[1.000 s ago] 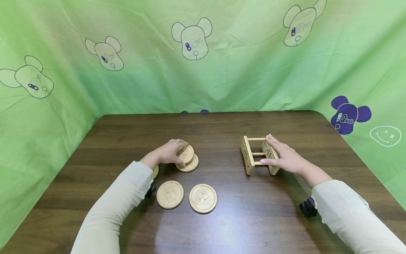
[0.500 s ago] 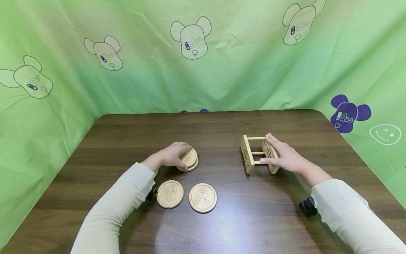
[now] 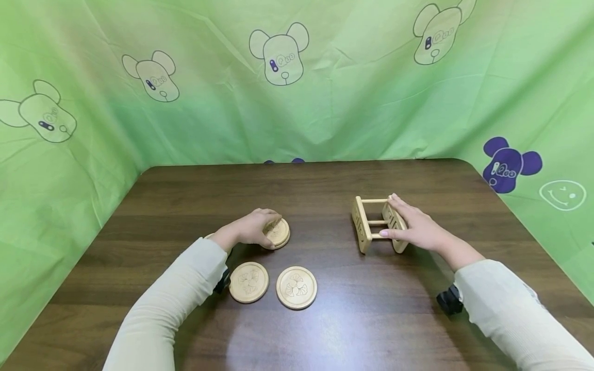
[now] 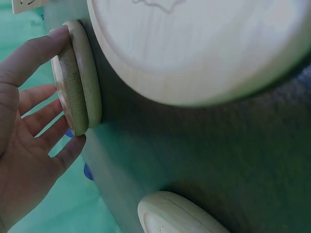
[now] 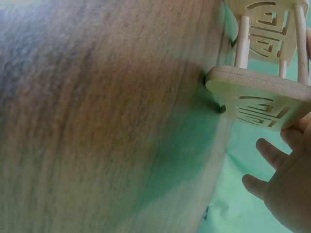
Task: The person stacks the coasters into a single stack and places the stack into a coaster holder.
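In the head view my left hand (image 3: 252, 226) holds a round wooden coaster (image 3: 278, 231) by its edge, thumb on the near side and fingers on the far side. The left wrist view shows that coaster (image 4: 73, 94) lying against a second coaster (image 4: 89, 73) beneath it, slightly offset. My right hand (image 3: 417, 231) grips the right side panel of a wooden coaster holder (image 3: 361, 226), with its thumb by the front rod. Cut-out patterns mark the holder's panel (image 5: 265, 104) in the right wrist view, where some fingers are spread off it.
Two engraved coasters (image 3: 248, 282) lie flat nearer the person. Another coaster (image 4: 170, 213) is mostly hidden behind the left forearm in the head view. The brown wooden table (image 3: 352, 314) meets a green cloth backdrop (image 3: 325, 113) at the back and sides.
The left hand has moved the upper coaster slightly right and down, so it now covers most of the lower one. The right hand and the coaster holder have stayed in place.
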A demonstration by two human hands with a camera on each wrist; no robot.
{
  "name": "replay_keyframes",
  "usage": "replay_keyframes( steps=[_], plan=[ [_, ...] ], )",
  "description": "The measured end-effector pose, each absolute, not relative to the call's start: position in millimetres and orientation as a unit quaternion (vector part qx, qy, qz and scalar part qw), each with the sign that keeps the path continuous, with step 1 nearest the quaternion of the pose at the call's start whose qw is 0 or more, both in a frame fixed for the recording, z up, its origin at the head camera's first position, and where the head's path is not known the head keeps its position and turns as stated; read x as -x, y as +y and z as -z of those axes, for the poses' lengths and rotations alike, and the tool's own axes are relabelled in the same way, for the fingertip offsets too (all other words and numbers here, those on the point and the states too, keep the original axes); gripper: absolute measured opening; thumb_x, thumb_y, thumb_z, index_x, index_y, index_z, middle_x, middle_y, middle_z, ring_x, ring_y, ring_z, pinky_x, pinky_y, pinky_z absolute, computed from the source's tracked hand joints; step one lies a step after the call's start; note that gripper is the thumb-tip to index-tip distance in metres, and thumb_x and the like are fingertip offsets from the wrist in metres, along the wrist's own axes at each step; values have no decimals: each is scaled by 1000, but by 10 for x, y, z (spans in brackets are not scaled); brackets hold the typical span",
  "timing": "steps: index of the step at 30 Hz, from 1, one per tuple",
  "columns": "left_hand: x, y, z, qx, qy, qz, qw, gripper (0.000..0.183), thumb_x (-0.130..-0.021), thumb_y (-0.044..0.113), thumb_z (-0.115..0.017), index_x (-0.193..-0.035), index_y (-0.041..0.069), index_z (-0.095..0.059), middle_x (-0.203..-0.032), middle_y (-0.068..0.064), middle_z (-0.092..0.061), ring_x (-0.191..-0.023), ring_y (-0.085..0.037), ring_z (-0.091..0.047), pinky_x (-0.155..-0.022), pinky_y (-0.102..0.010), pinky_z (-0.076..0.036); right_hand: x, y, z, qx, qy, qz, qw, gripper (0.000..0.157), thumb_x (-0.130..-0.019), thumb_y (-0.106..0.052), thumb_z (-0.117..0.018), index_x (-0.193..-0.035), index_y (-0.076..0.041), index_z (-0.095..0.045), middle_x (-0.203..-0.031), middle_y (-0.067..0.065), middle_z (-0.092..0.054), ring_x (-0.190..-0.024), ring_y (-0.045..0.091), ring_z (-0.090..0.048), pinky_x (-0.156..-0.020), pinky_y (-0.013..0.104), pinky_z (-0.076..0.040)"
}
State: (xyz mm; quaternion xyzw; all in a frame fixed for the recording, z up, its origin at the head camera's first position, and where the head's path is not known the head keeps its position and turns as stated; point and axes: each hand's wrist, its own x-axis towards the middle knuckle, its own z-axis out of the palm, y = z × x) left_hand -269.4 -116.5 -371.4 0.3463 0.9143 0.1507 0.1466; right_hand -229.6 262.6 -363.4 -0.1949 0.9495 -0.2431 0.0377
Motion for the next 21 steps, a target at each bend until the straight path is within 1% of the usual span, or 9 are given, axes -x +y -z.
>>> replay_keyframes(
  steps=[8,21],
  plan=[
    [2682,-1154,3717,-355,912,-148,144,73,-66,21,-73,-126,-4,-39,-126,-17,-39,-117,-31,-31,-96,-36,-25,2283,2625,3625,194,949,244,38,85,-77,-40,-60,-134,6,-18,-139,23,-9,-119,48,-13,-91,59,-12],
    [2685,-1147,3725,-351,913,-142,152,76,-66,23,-74,-128,-3,-37,-127,-16,-38,-118,-30,-30,-96,-36,-25,2282,2634,3630,197,948,248,41,86,-77,-38,-61,-135,6,-16,-139,24,-8,-119,48,-14,-91,59,-13]
  ],
)
